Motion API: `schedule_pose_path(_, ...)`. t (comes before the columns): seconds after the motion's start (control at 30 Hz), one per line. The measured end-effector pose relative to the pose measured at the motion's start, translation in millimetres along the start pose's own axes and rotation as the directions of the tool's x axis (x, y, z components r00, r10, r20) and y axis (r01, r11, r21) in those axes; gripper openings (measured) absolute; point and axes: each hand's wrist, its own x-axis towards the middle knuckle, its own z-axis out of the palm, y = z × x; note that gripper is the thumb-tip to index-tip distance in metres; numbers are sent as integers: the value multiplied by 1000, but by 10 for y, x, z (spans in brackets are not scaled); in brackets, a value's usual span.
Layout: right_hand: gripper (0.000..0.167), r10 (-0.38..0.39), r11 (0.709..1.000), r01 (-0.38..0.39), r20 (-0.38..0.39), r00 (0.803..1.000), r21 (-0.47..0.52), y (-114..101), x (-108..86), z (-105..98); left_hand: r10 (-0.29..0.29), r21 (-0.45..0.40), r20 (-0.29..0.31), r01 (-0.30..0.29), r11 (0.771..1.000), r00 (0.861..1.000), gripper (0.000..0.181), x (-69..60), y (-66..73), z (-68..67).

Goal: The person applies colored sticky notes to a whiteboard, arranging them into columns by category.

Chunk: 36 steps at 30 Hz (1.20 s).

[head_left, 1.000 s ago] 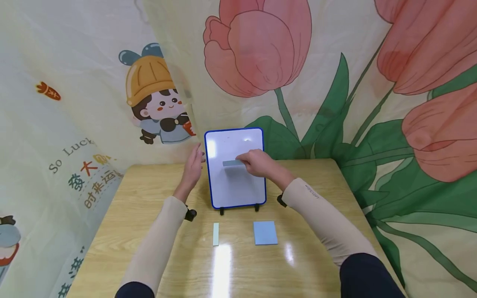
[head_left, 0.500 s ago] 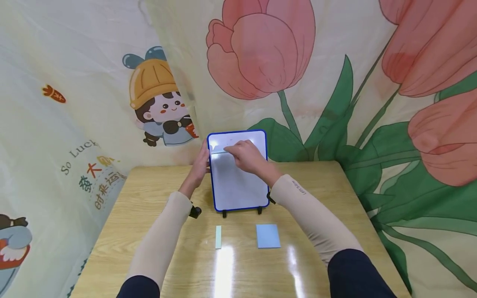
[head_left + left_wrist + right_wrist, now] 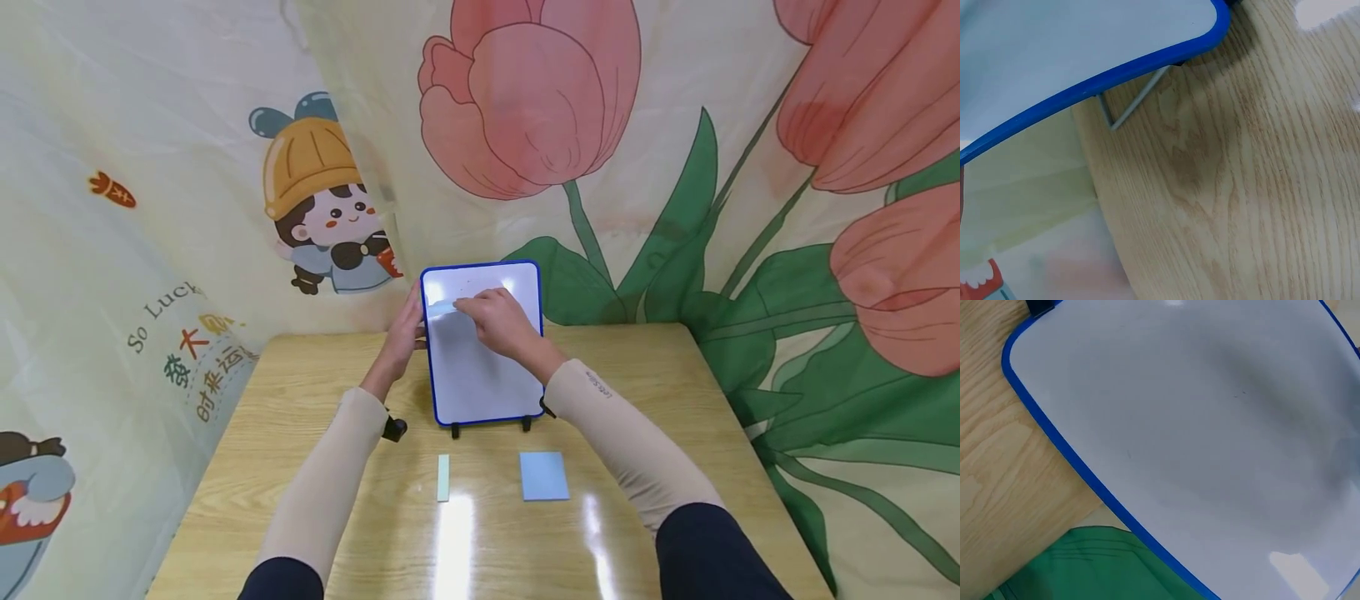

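Observation:
A small whiteboard (image 3: 487,375) with a blue frame leans upright on a stand with black feet at the back of the table. My right hand (image 3: 498,321) is in front of its upper part, thumb and index finger pinching the right end of a light blue strip (image 3: 441,307). The strip lies level against the board's upper left. My left hand (image 3: 403,333) rests along the board's left edge with its fingers fairly straight; some of them are hidden. In the right wrist view the whiteboard (image 3: 1147,444) fills most of the picture, and the fingers are out of sight.
On the wooden table (image 3: 315,467) in front of the board lie a narrow pale green strip (image 3: 443,477) and a square blue pad (image 3: 543,476). A thin metal stand leg (image 3: 1138,100) props the board from behind. Printed cloth (image 3: 600,217) hangs behind the table.
My right hand has carried the strip up and left onto the board's upper left. My left hand has come to the board's left edge. Over the last half second little has moved.

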Motion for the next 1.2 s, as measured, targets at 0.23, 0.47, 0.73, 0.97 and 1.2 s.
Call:
schedule_pose_path(0.23, 32, 20, 1000, -19, 25, 1000, -10, -24, -83, 124, 12, 5, -19, -12, 1000, 1000, 53, 117, -201, -7)
schedule_pose_path(0.47, 32, 25, 999, -25, 34, 999, -21, -45, -136, 214, 42, 26, -75, -40, 999, 996, 52, 202, -382, -4)
schedule_pose_path(0.73, 31, 44, 999, -44, 61, 997, -9, -58, -186, 293, 145, 147, -144, -124, 981, 979, 61, 233, -442, 26)
schedule_pose_path(0.97, 33, 59, 998, -56, 76, 995, -36, -65, -208, 341, 187, 208, -142, -155, 966, 972, 64, 281, -438, 34)
schedule_pose_path(1.2, 35, 48, 997, -46, 41, 998, -66, -64, -232, 406, 217, 276, -170, -165, 947, 961, 64, 283, -394, 65)
